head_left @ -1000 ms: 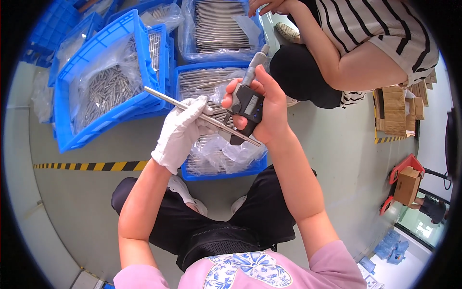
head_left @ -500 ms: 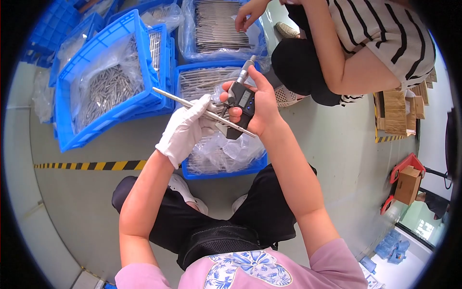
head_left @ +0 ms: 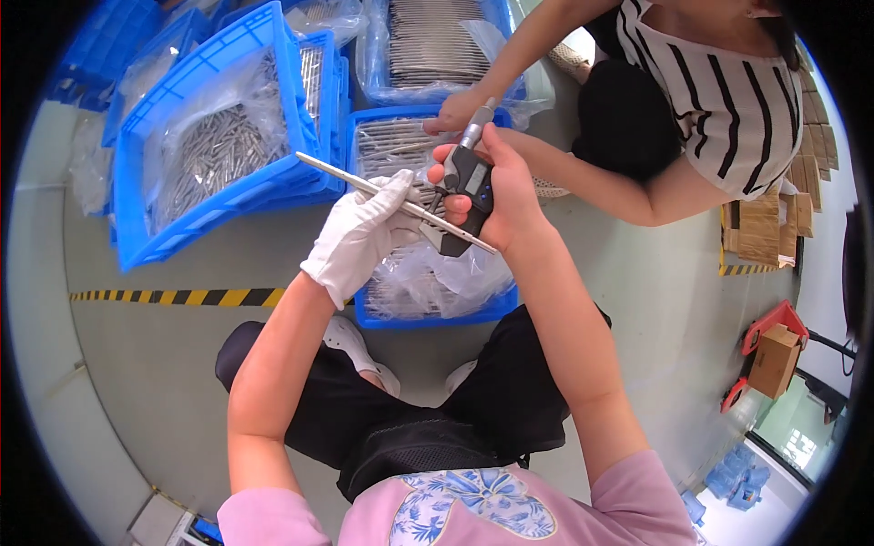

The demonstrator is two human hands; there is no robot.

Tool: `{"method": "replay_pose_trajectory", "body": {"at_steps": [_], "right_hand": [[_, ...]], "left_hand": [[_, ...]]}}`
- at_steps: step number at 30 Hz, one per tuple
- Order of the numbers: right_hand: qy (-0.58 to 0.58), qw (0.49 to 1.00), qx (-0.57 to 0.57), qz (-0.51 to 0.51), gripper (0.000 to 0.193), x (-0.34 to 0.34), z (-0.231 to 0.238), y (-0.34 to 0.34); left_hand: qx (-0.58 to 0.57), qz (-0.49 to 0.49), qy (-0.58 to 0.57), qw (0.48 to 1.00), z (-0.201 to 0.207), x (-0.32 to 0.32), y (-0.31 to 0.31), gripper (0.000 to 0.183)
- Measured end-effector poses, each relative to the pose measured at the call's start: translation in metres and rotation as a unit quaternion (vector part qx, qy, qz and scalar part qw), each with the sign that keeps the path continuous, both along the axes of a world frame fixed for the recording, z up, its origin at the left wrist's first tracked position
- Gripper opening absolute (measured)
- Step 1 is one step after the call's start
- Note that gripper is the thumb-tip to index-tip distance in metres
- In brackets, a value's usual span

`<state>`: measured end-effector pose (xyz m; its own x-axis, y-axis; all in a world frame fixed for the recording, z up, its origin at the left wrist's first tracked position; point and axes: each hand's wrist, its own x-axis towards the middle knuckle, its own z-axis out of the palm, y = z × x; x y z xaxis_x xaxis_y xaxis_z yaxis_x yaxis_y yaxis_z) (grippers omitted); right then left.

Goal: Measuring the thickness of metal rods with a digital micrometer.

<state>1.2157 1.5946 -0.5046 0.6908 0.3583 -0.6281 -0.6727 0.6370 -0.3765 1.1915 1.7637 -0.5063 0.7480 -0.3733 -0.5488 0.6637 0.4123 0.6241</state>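
Observation:
My left hand (head_left: pixel 362 227), in a white glove, is closed round a thin metal rod (head_left: pixel 339 173) that slants from upper left to lower right. My bare right hand (head_left: pixel 510 187) grips a digital micrometer (head_left: pixel 466 175) with a dark frame and silver barrel pointing up and away. The rod crosses the micrometer's frame near its jaws; whether the jaws touch it I cannot tell. Below both hands stands a blue crate (head_left: pixel 437 320) of similar metal rods with clear plastic film (head_left: pixel 428 284) over part of them. A co-worker's hand (head_left: pixel 455 111) reaches to this crate's far side.
At the left, a tilted blue crate (head_left: pixel 127 214) holds many short metal pins on stacked crates. Another crate of rods (head_left: pixel 437 45) stands farther off. The co-worker in a striped top (head_left: pixel 701 100) crouches at the right. Black-and-yellow tape (head_left: pixel 182 297) marks the floor.
The co-worker has leaned in, bringing a hand from the far crate to the crate beneath my hands. My grip on the rod and micrometer looks the same; the view has shifted slightly.

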Motion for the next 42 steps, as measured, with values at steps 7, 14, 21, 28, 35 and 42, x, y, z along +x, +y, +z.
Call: {"method": "replay_pose_trajectory", "body": {"at_steps": [7,14,21,28,35,42], "right_hand": [[0.005,0.999,0.034,0.014,0.052,0.000,0.001,0.001],[-0.023,1.000,0.012,-0.002,0.048,-0.006,0.013,0.002],[-0.049,0.999,0.022,0.012,0.049,-0.005,0.010,0.000],[-0.053,0.998,0.040,0.011,0.051,-0.006,0.007,0.002],[-0.074,0.997,0.033,0.013,0.053,-0.006,0.005,0.005],[-0.074,0.997,0.003,0.019,0.054,-0.006,0.015,0.008]], "left_hand": [[-0.005,0.011,-0.014,1.000,0.007,-0.004,0.007,0.016],[-0.009,0.031,-0.029,0.999,0.005,-0.006,0.007,0.019],[-0.005,0.016,-0.030,0.999,0.005,-0.005,0.009,0.018],[0.004,0.012,-0.039,0.999,0.002,-0.012,0.011,0.016],[-0.004,0.017,-0.046,0.999,0.000,-0.013,0.012,0.016],[-0.004,0.012,-0.056,0.998,0.003,-0.012,0.017,0.015]]}}
